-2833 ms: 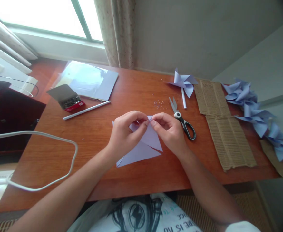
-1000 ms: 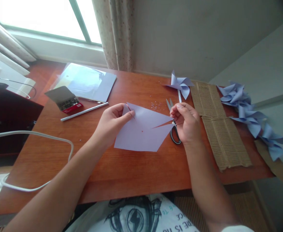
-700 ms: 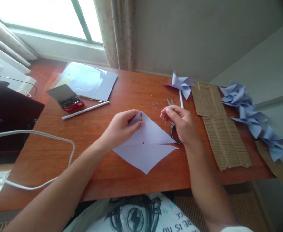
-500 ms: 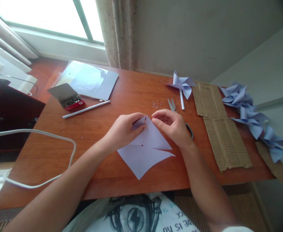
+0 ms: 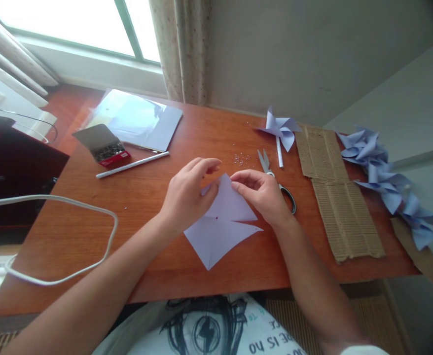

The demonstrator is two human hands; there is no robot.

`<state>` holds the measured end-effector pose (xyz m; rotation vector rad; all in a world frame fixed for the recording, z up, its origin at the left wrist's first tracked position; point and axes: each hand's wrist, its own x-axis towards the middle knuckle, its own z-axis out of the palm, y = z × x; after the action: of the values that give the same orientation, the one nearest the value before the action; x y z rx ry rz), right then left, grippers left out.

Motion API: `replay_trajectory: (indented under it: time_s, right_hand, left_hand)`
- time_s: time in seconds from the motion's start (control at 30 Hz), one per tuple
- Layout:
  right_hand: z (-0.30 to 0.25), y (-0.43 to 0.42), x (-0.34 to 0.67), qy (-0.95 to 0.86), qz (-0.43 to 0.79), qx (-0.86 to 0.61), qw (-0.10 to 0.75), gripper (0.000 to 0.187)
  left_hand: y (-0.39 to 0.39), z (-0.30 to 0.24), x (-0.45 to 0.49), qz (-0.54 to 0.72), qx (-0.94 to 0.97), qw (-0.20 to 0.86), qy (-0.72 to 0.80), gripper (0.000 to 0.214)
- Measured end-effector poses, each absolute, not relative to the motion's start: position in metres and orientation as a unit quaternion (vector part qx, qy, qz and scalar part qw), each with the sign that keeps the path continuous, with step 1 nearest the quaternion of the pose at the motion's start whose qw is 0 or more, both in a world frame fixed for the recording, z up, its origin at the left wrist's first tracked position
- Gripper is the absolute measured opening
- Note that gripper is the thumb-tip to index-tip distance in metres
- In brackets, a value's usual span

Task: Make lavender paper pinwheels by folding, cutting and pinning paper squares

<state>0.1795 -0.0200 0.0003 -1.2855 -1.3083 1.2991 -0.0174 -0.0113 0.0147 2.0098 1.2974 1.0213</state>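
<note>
A lilac square of paper (image 5: 220, 239) lies on the table, slit inward from its right side, with a small dark hole near the middle. My right hand (image 5: 264, 192) pinches the sheet's edge near its far corner. On the other side, my left hand (image 5: 190, 190) rests over the paper's left part with thumb and fingers spread apart; its thumb is at the paper near that same corner. Part of the left side of the sheet is hidden under this hand. Scissors (image 5: 267, 162) lie partly open just beyond my right hand.
A finished pinwheel (image 5: 281, 129) on a paper stick stands out at the back. Corrugated cardboard (image 5: 345, 217) and several more pinwheels (image 5: 384, 182) lie to the right. Left are a red box of pins (image 5: 107, 150), a rolled paper stick (image 5: 133, 165), a plastic-covered paper stack (image 5: 138, 118) and a white cable (image 5: 115, 222).
My left hand has loosened its pinch and its fingers have spread. My right hand has closed on the paper's edge. The sheet has shifted and turned slightly.
</note>
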Motion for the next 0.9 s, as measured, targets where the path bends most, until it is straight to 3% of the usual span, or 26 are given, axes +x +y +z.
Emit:
replay_trajectory:
  time_s: [0.07,0.2,0.6,0.7,0.9]
  right_hand:
    - [-0.001,-0.020,0.180,-0.518,0.513,-0.521,0.444,0.013]
    - [-0.002,-0.020,0.181,-0.515,0.502,-0.513,0.470,0.008]
    - [0.000,-0.024,0.174,-0.517,0.503,-0.487,0.493,0.005]
    - [0.001,-0.026,0.173,-0.524,0.504,-0.479,0.491,0.005]
    - [0.006,-0.027,0.174,-0.590,0.425,-0.495,0.476,0.006]
  left_hand:
    - [-0.016,0.019,-0.016,0.430,0.724,0.229,0.488,0.021]
    - [-0.024,0.024,-0.011,0.454,0.696,0.297,0.471,0.012]
    - [-0.026,0.009,-0.003,0.428,0.658,0.399,0.474,0.017]
    - [-0.025,0.005,-0.003,0.429,0.645,0.431,0.462,0.009]
    - [-0.023,0.003,-0.003,0.410,0.631,0.470,0.462,0.013]
